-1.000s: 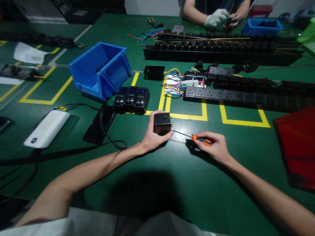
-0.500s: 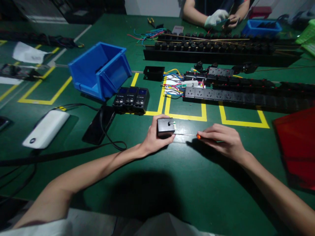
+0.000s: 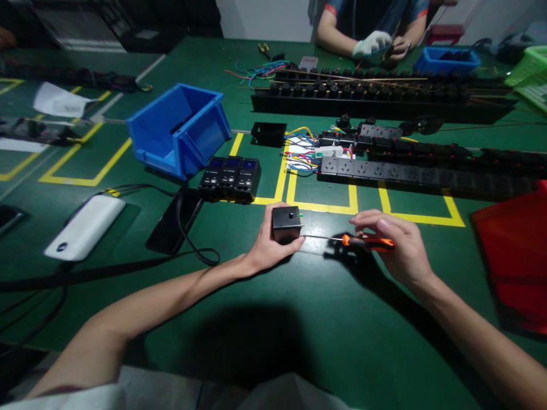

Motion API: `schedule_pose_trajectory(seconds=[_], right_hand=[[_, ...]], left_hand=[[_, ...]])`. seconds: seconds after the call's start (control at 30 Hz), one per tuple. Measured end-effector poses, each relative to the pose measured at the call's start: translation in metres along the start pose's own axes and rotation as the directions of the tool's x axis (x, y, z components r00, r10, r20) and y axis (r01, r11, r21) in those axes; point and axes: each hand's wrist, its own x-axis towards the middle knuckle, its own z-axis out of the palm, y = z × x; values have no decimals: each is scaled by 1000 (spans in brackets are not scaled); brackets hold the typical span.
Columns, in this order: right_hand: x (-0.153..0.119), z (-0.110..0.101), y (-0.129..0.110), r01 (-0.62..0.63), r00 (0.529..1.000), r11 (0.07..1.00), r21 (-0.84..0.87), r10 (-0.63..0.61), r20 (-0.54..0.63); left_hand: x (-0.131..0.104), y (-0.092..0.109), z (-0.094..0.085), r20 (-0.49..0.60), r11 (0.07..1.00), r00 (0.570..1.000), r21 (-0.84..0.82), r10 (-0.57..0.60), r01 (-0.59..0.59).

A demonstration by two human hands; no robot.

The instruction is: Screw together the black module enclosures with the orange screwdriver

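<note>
A small black box-shaped module [image 3: 285, 224] is gripped in my left hand [image 3: 269, 246], thumb along its lower edge. A green connector with pins sticks out of the module's right side. From the right comes a screwdriver [image 3: 370, 243] with an orange and black handle, its thin shaft lying level and its tip at the module's lower right edge. My right hand [image 3: 399, 245] is loosely round the handle's rear end, fingers lifted off the front part. Several similar black modules with small screens [image 3: 231, 179] stand side by side beyond my left hand.
Behind the modules stands a blue bin [image 3: 179, 131]. A phone [image 3: 174, 222], a white power bank [image 3: 84, 228] and cables lie left. Black socket strips [image 3: 384, 168] with loose wires cross the far side. Red material [image 3: 513, 256] is at right. A co-worker's gloved hand [image 3: 371, 45] works opposite.
The fingers of my right hand have loosened and spread, baring the screwdriver's handle. My left hand still holds the module in nearly the same place. The view has shifted slightly.
</note>
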Motion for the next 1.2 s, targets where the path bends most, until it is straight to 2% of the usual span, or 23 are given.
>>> schedule_pose_trajectory(seconds=[0.07, 0.13, 0.2, 0.3, 0.4, 0.47, 0.57, 0.7, 0.93, 1.1, 1.2], right_hand=[[2, 3, 1, -179, 982, 968, 177, 188, -35], [3, 3, 3, -295, 954, 929, 221, 301, 7], [4, 1, 5, -365, 931, 919, 151, 358, 72], [5, -4, 7, -405, 904, 912, -66, 411, 121], [5, -8, 7, -363, 928, 921, -144, 371, 33], [5, -8, 7, -333, 943, 937, -103, 333, -17], [5, -5, 6, -287, 958, 957, -38, 286, -34], [5, -2, 1, -303, 950, 953, 9, 302, -76], [3, -7, 3, -179, 983, 982, -60, 176, -55], [4, -7, 5, 30, 1000, 997, -72, -29, 11], [3, -6, 4, 83, 996, 992, -99, -78, 48]], left_hand=[[0, 1, 0, -6, 1000, 1000, 2, -4, 4], [0, 1, 0, -3, 1000, 1000, -8, -6, 6], [0, 1, 0, 10, 999, 1000, -46, -13, 13], [0, 0, 0, 26, 994, 999, -103, -22, 25], [0, -1, 0, 21, 997, 1000, -73, -12, 13], [0, -1, 0, 16, 999, 1000, -45, -7, 8], [0, 0, 0, 17, 999, 1000, -49, -15, 16], [2, 2, 0, 26, 995, 999, -93, -27, 29], [1, 0, 0, 22, 992, 1000, -128, -13, 16], [1, -3, 0, 10, 993, 1000, -115, -28, 29], [2, -2, 0, 10, 993, 1000, -113, -28, 29]])
